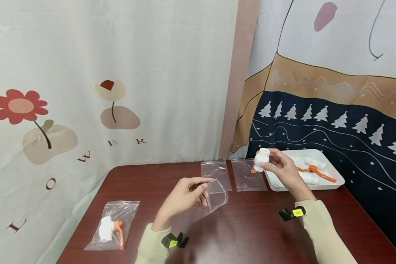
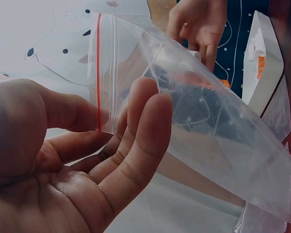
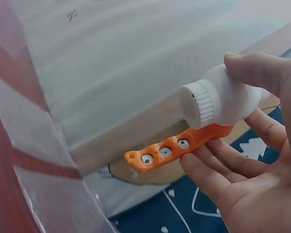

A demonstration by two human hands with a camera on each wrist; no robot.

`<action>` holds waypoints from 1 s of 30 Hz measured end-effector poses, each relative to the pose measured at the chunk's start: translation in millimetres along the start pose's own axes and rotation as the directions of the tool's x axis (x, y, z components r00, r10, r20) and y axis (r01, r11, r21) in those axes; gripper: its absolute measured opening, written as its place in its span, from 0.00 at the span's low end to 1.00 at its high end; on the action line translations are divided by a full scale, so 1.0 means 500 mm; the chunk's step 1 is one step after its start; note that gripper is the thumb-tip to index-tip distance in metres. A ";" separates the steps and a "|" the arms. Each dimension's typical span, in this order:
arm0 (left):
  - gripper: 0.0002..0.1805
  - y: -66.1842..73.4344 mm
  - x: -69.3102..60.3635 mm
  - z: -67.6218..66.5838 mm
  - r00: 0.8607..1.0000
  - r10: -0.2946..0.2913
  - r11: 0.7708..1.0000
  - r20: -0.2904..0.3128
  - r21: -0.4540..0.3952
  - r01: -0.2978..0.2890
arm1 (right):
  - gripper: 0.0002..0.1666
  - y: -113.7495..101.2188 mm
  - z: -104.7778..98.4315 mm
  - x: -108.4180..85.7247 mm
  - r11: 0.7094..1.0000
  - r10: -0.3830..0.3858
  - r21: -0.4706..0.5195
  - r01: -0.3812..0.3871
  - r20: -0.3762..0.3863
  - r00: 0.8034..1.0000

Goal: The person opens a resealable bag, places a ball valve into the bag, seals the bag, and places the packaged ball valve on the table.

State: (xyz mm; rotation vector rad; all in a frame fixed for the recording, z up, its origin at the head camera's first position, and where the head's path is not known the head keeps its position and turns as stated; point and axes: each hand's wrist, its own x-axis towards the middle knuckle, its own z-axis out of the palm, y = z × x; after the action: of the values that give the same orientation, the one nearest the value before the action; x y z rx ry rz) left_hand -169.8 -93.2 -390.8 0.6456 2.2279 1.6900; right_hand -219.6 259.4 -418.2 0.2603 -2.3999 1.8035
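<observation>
My left hand (image 1: pixel 184 196) pinches a clear zip bag (image 1: pixel 219 198) near its top edge, over the middle of the table. In the left wrist view the bag's red zip line (image 2: pixel 99 73) runs by the thumb, and the film hangs out to the right. My right hand (image 1: pixel 285 172) grips a white ball valve (image 1: pixel 261 160) above the tray's left edge, apart from the bag. Thumb and fingers hold its rounded body, as the right wrist view shows. The valve's orange lever (image 3: pixel 167 149) and ribbed end (image 3: pixel 200 103) point away from the palm.
At right stands a white tray (image 1: pixel 292 158) with more white valves and orange levers. Two flat clear bags (image 1: pixel 215 172) lie at the table's back edge. Another valve in a bag (image 1: pixel 106 229) lies at front left. A curtain (image 1: pixel 171 91) hangs behind.
</observation>
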 end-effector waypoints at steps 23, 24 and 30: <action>0.18 -0.003 0.005 0.007 1.000 0.004 1.000 -0.007 0.008 -0.004 | 0.30 -0.063 0.057 -0.043 0.899 -0.085 0.438 0.011 0.149 0.985; 0.18 -0.003 0.005 0.007 1.000 0.002 1.000 -0.007 0.006 -0.002 | 0.30 -0.067 0.060 -0.045 0.897 -0.083 0.441 0.008 0.151 0.985; 0.18 -0.005 0.006 0.008 1.000 0.011 1.000 -0.006 -0.001 -0.011 | 0.28 -0.077 0.067 -0.055 0.868 -0.125 0.495 0.032 0.157 0.980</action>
State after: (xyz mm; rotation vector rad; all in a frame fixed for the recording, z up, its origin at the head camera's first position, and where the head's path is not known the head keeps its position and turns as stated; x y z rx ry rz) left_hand -171.0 -89.0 -394.2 0.6546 2.2310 1.7009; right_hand -184.4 218.4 -397.3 0.5902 -1.9455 2.4192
